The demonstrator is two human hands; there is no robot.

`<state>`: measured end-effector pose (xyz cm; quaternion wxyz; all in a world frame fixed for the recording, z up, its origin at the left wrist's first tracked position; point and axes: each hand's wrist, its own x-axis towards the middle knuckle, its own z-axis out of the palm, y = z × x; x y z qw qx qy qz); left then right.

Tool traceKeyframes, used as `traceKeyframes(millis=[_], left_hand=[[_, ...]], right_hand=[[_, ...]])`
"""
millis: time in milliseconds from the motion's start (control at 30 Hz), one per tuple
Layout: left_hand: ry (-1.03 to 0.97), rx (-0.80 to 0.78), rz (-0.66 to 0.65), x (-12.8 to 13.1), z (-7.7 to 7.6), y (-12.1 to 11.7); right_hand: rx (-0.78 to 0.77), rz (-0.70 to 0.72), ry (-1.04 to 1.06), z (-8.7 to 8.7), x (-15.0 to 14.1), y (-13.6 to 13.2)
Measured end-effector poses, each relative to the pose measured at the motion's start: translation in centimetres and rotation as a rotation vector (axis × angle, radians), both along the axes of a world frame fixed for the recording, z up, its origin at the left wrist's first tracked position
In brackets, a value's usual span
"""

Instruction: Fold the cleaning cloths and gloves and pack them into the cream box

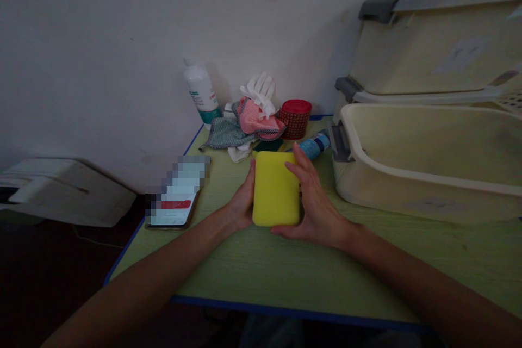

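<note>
A yellow rounded rectangular block point(276, 189) is held upright between my two hands over the front part of the table. My left hand point(243, 197) grips its left edge, the thumb along the side and the other fingers hidden behind it. On the right edge my right hand point(318, 204) is closed, with fingertips at the upper corner and the thumb under the lower edge. Just behind the block lies a dark green scouring pad point(268, 145). A blue bottle or tube point(315, 145) rests on its side beyond my right fingers.
A large cream plastic bin point(428, 196) stands at the right, another bin point(424, 54) behind it. By the wall are a white bottle point(203, 95), cloths point(261, 119), a white glove point(261, 89) and a red woven container point(295, 119). A phone point(179, 196) lies on the green table point(285, 277) at left.
</note>
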<state>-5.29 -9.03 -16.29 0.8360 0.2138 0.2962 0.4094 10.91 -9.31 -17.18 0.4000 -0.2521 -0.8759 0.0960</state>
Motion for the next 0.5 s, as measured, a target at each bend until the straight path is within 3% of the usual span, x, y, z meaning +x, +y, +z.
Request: traceKeyframes(millis=[233, 500], left_hand=[[0.033, -0.105, 0.062, 0.41, 0.61, -0.01], [0.053, -0.092, 0.033, -0.06, -0.07, 0.35]], right_hand=[[-0.104, 0.019, -0.032, 0.01, 0.16, 0.09], [-0.052, 0.043, -0.037, 0.24, 0.28, 0.32]])
